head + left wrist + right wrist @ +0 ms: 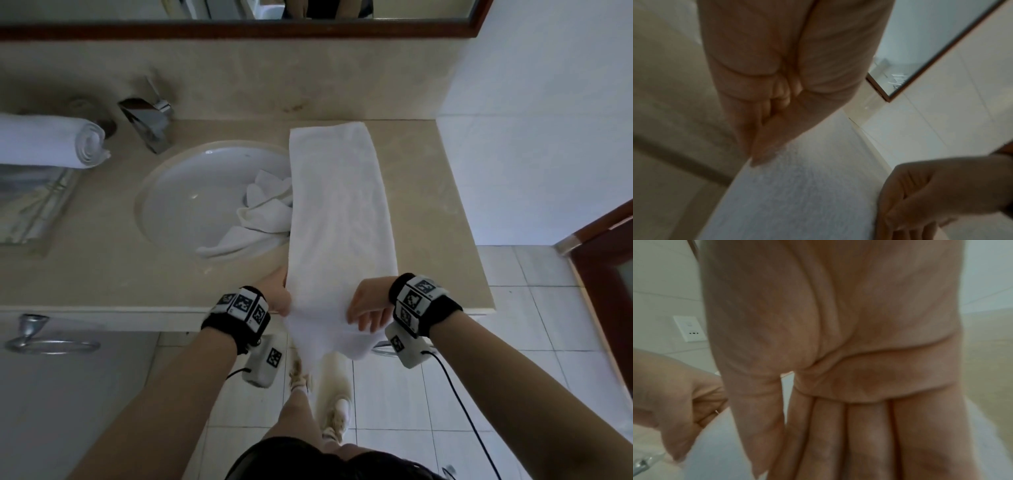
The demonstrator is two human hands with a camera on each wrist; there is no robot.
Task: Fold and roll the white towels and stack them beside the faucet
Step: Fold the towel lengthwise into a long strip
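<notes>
A long folded white towel (339,212) lies on the beige counter (431,192) to the right of the sink, its near end drooping over the front edge. My left hand (279,296) pinches the towel's left edge at the counter front; the left wrist view shows the thumb on the cloth (797,186) and the fingers curled in. My right hand (368,308) rests on the near end with its fingers (865,443) straight. A rolled white towel (51,140) lies left of the chrome faucet (150,123).
Crumpled white towels (260,219) sit in the round sink (178,192). A tray (34,205) stands below the rolled towel. A towel ring (51,342) hangs under the counter at left. A white wall bounds the counter on the right, with a door frame (603,260) beyond.
</notes>
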